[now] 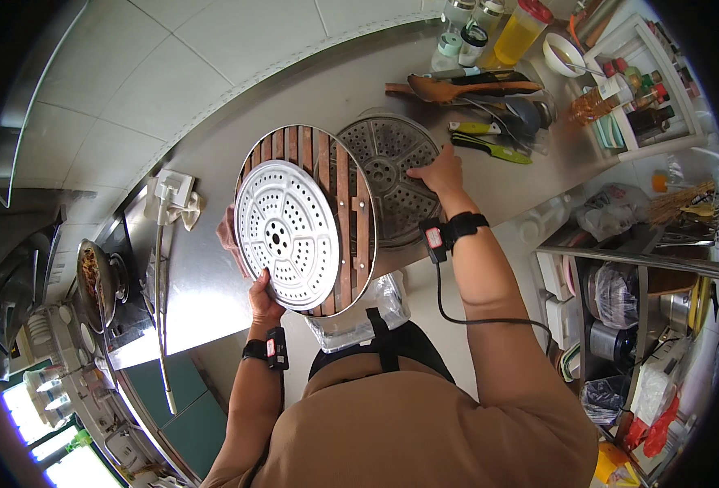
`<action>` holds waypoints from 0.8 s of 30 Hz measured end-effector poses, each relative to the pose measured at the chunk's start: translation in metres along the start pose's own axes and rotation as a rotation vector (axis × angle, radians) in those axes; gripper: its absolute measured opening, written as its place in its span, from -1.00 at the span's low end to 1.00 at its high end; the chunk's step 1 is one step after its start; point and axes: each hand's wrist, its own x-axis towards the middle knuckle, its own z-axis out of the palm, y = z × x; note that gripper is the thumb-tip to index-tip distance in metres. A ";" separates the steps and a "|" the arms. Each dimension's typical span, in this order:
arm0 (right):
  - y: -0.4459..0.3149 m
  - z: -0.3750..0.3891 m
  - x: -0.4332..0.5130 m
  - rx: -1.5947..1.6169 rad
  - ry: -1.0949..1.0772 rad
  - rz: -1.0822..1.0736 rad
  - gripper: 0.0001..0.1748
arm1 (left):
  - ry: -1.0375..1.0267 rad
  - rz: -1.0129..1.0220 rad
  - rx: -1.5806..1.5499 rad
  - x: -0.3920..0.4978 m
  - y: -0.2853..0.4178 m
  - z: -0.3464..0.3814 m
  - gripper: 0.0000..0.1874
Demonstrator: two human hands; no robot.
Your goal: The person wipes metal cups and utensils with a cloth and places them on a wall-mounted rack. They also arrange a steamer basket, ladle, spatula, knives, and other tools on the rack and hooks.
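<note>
My left hand (pixel 265 302) grips a bright perforated metal steamer plate (pixel 298 256) by its lower rim, thumb on its face. Directly behind that plate is a round wood-slat rack (pixel 342 158) with a metal rim, held up tilted together with it. My right hand (pixel 441 171) is at the right rim of a darker perforated steamer plate (pixel 390 143), thumb over its face and fingers around the edge. The rack partly hides this darker plate's left side. How my left fingers lie behind the plate is hidden.
Spatulas (pixel 451 88), ladles and green-handled knives (pixel 487 146) lie right of the darker plate on the steel counter (pixel 335 91). Jars and an oil jug (pixel 518 30) stand behind. A wok (pixel 94 280) with food is at left, near a long-handled tool (pixel 161 293). A foil-like package (pixel 359 323) is below.
</note>
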 end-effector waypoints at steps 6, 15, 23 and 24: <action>0.002 -0.001 0.021 -0.088 0.031 -0.153 0.07 | 0.016 -0.044 0.059 0.000 0.008 0.005 -0.44; 0.027 -0.006 0.011 0.008 -0.158 -0.184 -0.18 | 0.032 -0.068 0.076 0.006 0.014 0.013 -0.53; 0.052 0.030 -0.036 0.565 -0.041 -0.004 -0.29 | 0.218 -0.144 0.191 0.019 -0.003 0.022 -0.63; 0.052 0.031 -0.038 0.551 -0.039 -0.003 -0.29 | 0.195 -0.188 0.177 0.022 -0.007 0.021 -0.63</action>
